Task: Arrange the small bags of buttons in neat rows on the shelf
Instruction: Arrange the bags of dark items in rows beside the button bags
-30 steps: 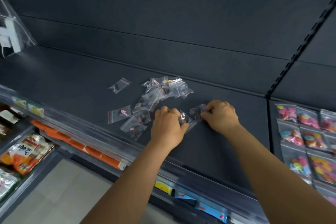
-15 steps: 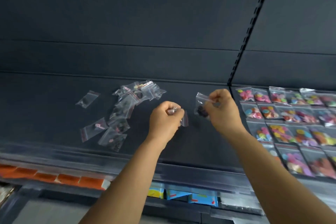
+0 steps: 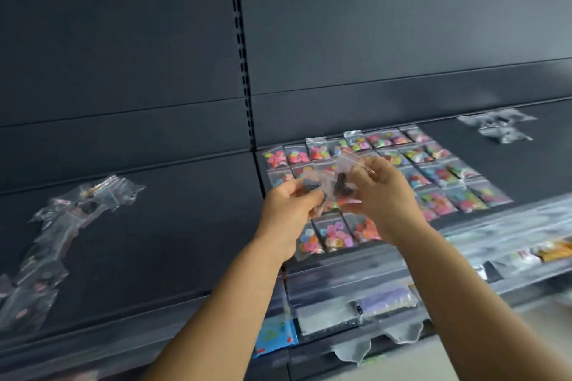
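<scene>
Loose pile: clear small bags, blurred, strewn on the left bay of the dark shelf, running from the near left edge up toward the far middle; contents too smeared to tell.
Upright: slotted black post on the back panel, dividing left bay from right bay.
My left hand: raised above the shelf at the bay divide, fingers curled closed, pinching a clear bag with dark buttons between thumb and fingertips.
My right hand: just beside the left, almost touching it, fingers closed on a second clear bag that also shows something dark inside; its top edge sticks up past my fingers.
Sorted rows: bags of bright pink, orange, green and blue buttons laid flat in neat rows on the right bay, edge to edge, partly hidden behind both my hands.
Far right bags: a few clear ones, loose, at the back of the right bay, well apart from the rows.
Lower shelf: blurred packets below the front rail, near right.
</scene>
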{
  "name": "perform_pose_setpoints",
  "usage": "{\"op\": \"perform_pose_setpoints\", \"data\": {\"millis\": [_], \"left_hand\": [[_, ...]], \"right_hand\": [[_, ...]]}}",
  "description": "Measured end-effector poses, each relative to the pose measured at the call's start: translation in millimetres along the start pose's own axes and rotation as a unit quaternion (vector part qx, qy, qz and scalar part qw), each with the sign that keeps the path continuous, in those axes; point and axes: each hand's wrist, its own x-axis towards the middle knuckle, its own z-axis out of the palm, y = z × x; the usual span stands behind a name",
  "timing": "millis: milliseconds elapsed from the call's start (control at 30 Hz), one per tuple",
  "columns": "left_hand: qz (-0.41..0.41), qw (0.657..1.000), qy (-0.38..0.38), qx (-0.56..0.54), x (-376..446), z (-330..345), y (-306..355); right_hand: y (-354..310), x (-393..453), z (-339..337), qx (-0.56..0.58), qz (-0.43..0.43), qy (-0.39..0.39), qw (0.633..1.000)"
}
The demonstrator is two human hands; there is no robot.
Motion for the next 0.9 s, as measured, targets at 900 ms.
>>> {"op": "perform_pose_setpoints", "data": {"millis": [900], "left_hand": [[0.046,0.981,-0.115,0.147,34.3,387.4,-42.0]], "right_hand": [[21.0,52.8,-379.4,-0.038,0.03,0.156,0.987]]}}
